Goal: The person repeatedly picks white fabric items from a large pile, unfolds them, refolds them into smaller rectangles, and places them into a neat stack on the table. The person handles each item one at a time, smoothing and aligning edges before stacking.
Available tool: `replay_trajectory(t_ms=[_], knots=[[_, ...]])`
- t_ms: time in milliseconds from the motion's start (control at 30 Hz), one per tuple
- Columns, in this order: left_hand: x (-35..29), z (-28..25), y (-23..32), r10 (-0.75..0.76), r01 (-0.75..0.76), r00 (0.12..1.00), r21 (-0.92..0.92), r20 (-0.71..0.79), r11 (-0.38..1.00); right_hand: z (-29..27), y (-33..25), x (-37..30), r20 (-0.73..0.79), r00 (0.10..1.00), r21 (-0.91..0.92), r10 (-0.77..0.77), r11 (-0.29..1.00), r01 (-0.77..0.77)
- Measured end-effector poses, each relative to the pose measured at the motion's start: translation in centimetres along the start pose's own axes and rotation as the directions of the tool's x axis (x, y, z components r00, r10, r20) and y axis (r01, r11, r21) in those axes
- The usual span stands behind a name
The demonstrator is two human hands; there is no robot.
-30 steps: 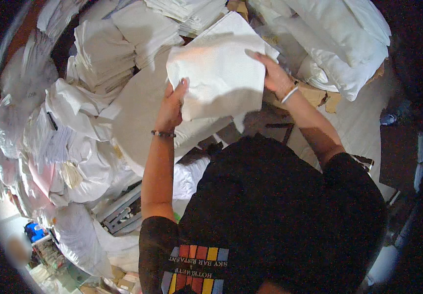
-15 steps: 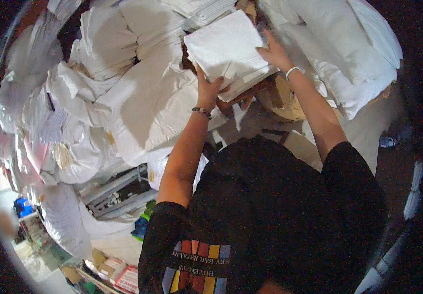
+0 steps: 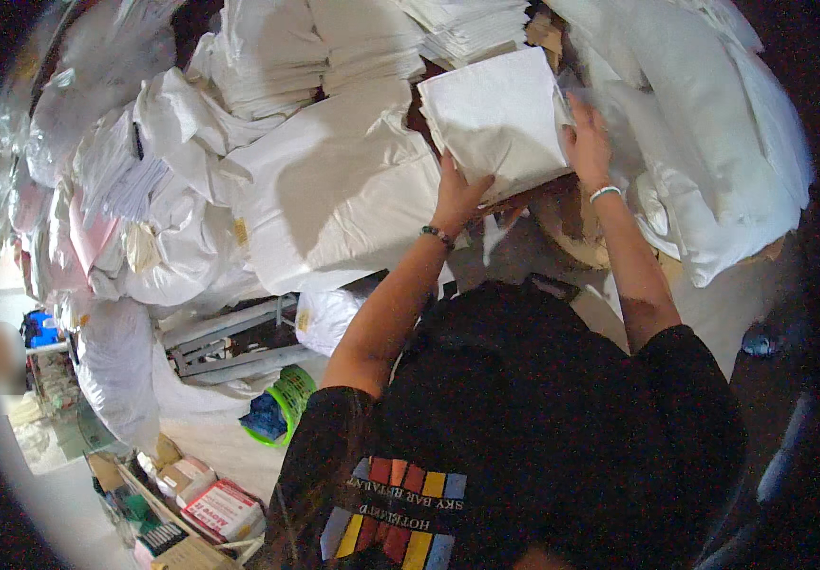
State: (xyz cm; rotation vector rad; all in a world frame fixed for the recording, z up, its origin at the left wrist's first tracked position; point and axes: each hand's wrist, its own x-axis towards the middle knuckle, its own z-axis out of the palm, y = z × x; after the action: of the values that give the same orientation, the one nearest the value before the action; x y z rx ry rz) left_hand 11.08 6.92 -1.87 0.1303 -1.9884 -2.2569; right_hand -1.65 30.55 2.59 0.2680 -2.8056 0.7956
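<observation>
A stack of folded white cloths (image 3: 495,119) lies between my two hands at the upper middle, its top sheet smooth and lit. My left hand (image 3: 462,195) grips its near left corner, thumb on the near edge and fingers along the left side. Along the right edge, my right hand (image 3: 589,147) presses against the side with its fingers pointing away from me. Part of the fingers of both hands is hidden by the cloth. A wide white cloth bundle (image 3: 334,190) lies just left of the stack.
Tall piles of folded white cloth (image 3: 372,43) stand behind. A large white sack (image 3: 714,142) bulges at the right. Left are plastic-wrapped bundles (image 3: 168,247), a grey metal frame (image 3: 239,332), a green basket (image 3: 291,404) and a red-and-white box (image 3: 225,510). Brown cardboard (image 3: 567,218) shows under the stack.
The view has shifted, so most things appear farther right and lower. My right hand has slid nearer along the stack's right edge, and less of the lower layers shows at the front.
</observation>
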Motion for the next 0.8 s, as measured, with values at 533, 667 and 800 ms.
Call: replay_trajectory(t_ms=[533,667,800], knots=[[6.2,-17.1,2.4,0.087,0.015,0.905,0.236,-0.417,0.972,3.1,-8.1,-2.9,0.435,0.867,-0.274,-0.241,0.883,0.382],[-1.4,-20.8,1.7,-0.077,0.121,0.919,0.09,-0.387,0.989,3.1,-9.5,-5.8,0.138,0.899,-0.011,-0.417,0.907,0.422],[-9.7,-21.7,1.9,-0.241,0.237,0.947,-0.041,-0.212,0.971,4.5,-9.8,-14.2,0.477,0.814,0.425,-0.331,0.898,0.116]])
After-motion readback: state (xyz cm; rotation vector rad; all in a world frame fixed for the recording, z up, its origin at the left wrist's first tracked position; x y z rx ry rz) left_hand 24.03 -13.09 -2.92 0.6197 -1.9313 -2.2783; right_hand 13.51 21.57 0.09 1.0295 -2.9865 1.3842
